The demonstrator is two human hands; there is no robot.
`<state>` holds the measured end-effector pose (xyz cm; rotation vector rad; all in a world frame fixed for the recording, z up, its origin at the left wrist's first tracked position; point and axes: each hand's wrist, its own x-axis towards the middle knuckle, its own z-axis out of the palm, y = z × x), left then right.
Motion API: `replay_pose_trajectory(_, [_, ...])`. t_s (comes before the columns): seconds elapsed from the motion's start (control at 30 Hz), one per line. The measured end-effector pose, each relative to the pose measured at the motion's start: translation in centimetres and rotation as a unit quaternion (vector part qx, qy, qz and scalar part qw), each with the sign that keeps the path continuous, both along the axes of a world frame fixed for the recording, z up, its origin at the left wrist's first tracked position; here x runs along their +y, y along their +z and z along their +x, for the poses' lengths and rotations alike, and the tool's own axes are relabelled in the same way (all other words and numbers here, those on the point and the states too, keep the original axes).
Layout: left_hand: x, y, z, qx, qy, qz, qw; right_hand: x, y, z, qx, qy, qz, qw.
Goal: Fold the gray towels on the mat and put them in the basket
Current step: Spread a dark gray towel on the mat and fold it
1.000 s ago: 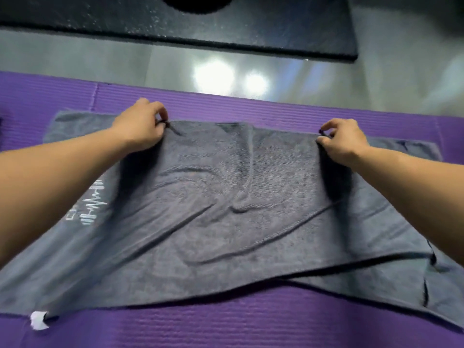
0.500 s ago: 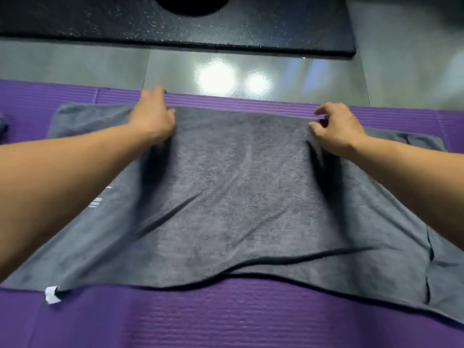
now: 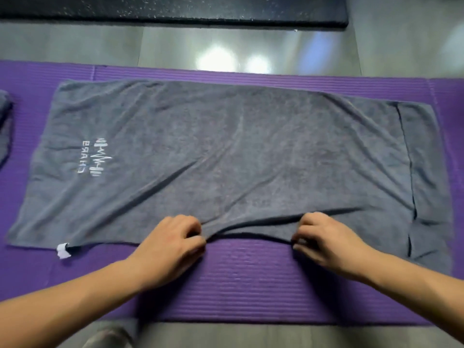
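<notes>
A gray towel point(image 3: 226, 151) lies spread across the purple mat point(image 3: 246, 285), with a white logo on its left part and a white tag at its near left corner. My left hand point(image 3: 173, 244) pinches the towel's near edge a little left of the middle. My right hand point(image 3: 324, 242) pinches the same edge to the right of the middle. The edge is lifted and wrinkled between both hands. No basket is in view.
Another piece of gray cloth point(image 3: 5, 121) shows at the mat's far left edge. A black speckled slab point(image 3: 175, 11) lies on the glossy gray floor point(image 3: 226, 46) beyond the mat. A white tag point(image 3: 62, 249) sticks out at the towel's near left corner.
Both hands let go of the towel's far edge and came back to its near edge, where they now pinch it. The towel lies flatter and the view has shifted back.
</notes>
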<state>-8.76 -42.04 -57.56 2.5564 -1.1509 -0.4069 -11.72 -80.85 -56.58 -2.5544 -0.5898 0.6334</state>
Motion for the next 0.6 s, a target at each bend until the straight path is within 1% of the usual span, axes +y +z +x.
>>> replay_pose_trajectory(0.07, [0.4,-0.6,-0.4,0.009,0.065,-0.014,0.998,0.3,-0.5,-0.6,-0.024,-0.031,-0.006,0.999])
replay_pose_trajectory(0.13, [0.3,-0.8,-0.3,0.031,0.110,-0.031,0.993,0.6,-0.5,-1.2,-0.013,-0.046,-0.022,0.999])
replay_pose_trajectory(0.27, [0.8,-0.3,0.5,0.047,0.158,-0.035,0.986,0.7,0.2,-0.8,-0.002,-0.100,-0.060,0.993])
replay_pose_trajectory(0.33, [1.2,-0.1,0.9,0.053,0.179,-0.019,0.982,0.3,0.4,-0.4,0.007,-0.092,-0.091,0.992])
replay_pose_trajectory(0.43, [1.4,0.2,1.1,0.041,0.155,0.003,0.987,-0.4,0.4,-0.3,0.027,-0.050,-0.076,0.996])
replay_pose_trajectory(0.53, [1.2,0.6,0.6,0.014,0.095,0.022,0.995,-1.5,0.2,-0.6,0.060,-0.022,-0.058,0.996])
replay_pose_trajectory(0.6, [1.0,0.8,-0.4,-0.004,0.076,0.031,0.997,-1.9,0.3,-0.9,0.048,-0.010,-0.062,0.997])
